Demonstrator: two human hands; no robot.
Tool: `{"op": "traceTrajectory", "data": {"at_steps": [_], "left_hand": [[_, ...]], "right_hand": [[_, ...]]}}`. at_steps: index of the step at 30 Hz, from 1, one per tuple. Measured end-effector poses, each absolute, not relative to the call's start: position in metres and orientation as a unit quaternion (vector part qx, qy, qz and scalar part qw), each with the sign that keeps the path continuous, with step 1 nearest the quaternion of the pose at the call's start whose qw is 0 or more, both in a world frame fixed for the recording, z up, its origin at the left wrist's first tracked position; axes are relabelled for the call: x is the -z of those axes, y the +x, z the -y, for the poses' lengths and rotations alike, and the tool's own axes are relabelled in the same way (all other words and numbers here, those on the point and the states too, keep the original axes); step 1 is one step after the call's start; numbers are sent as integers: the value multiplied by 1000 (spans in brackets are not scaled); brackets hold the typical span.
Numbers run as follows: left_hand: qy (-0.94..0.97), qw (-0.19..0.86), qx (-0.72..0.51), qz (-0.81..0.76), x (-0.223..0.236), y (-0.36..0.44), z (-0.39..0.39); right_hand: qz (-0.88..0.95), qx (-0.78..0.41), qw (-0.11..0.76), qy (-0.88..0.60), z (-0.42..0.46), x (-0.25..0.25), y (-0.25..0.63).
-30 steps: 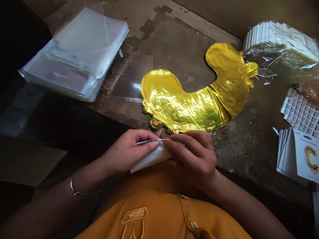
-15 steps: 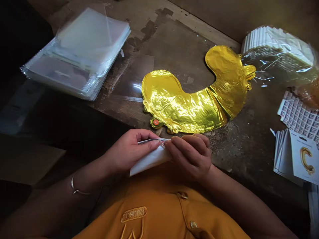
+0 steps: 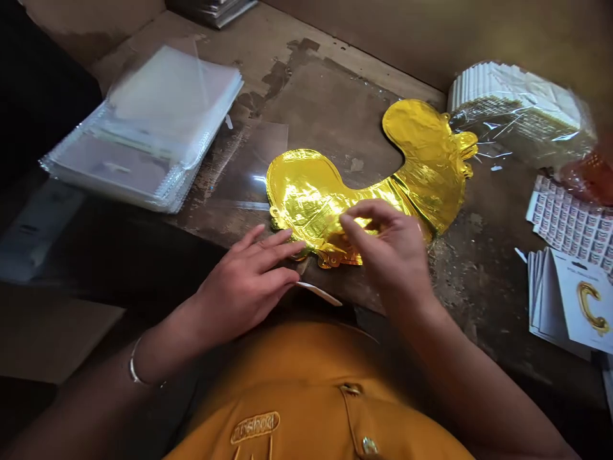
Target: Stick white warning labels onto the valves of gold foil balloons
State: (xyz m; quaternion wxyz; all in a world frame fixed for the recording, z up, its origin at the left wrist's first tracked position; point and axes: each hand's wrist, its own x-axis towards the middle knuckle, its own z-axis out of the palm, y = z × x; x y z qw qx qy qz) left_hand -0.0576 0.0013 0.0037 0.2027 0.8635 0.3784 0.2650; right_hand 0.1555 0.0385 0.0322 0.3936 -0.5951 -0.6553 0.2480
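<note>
Gold foil covered a curved balloon (image 3: 299,191) that lay flat on the tabletop (image 3: 330,108), close to its near edge and partly over a clear plastic sheet (image 3: 246,169). Its long axis ran crosswise, from a rounded lobe at the left, through a bend, to a second lobe rising toward the far right. The hollow of the curve faced the far edge, and a crimped, frilly border (image 3: 332,259) pointed toward the person.

The left hand (image 3: 244,297) was open and relaxed, grasping nothing, its fingers spread and pointing right toward the balloon's near rim. The right hand (image 3: 397,262) was half-curled over the balloon's middle, with its fingers (image 3: 364,214) at the foil; the view did not show whether they gripped it or only hovered. A white paper strip (image 3: 318,292) lay just beside the left hand, at the tabletop's near edge.

The thin foil could crease or tear if pinched hard or dragged across the rough, worn surface. A brushing wrist could knock the strip off the near edge. A stack of clear plastic sleeves (image 3: 143,131) sat to the left, while a plastic-wrapped bundle of white cards (image 3: 517,112) sat near the balloon's far lobe.
</note>
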Motion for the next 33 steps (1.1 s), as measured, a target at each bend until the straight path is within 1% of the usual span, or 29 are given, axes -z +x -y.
{"op": "traceTrajectory", "data": {"at_steps": [2,6,10,15,25,33], "left_hand": [[883,181,-244,-357,2,-58,-9],[891,194,-226,-342,9,-56,-16],[884,208,-234,-347,10,-56,-14],[885,214,-238,-338,12,-57,-13],[904,168,-215,-330,11,-57,-15],[906,168,-201,-331,7,-57,-15]], "right_hand": [[661,-257,361,-606,-46,-20,148],[672,-227,312,-632,-45,-1,139],[680,-207,319,-627,-40,-1,139],[685,-211,318,-620,-39,-3,136],[695,-187,308,-622,-40,3,134],[716,-163,269,-623,-41,2,132]]}}
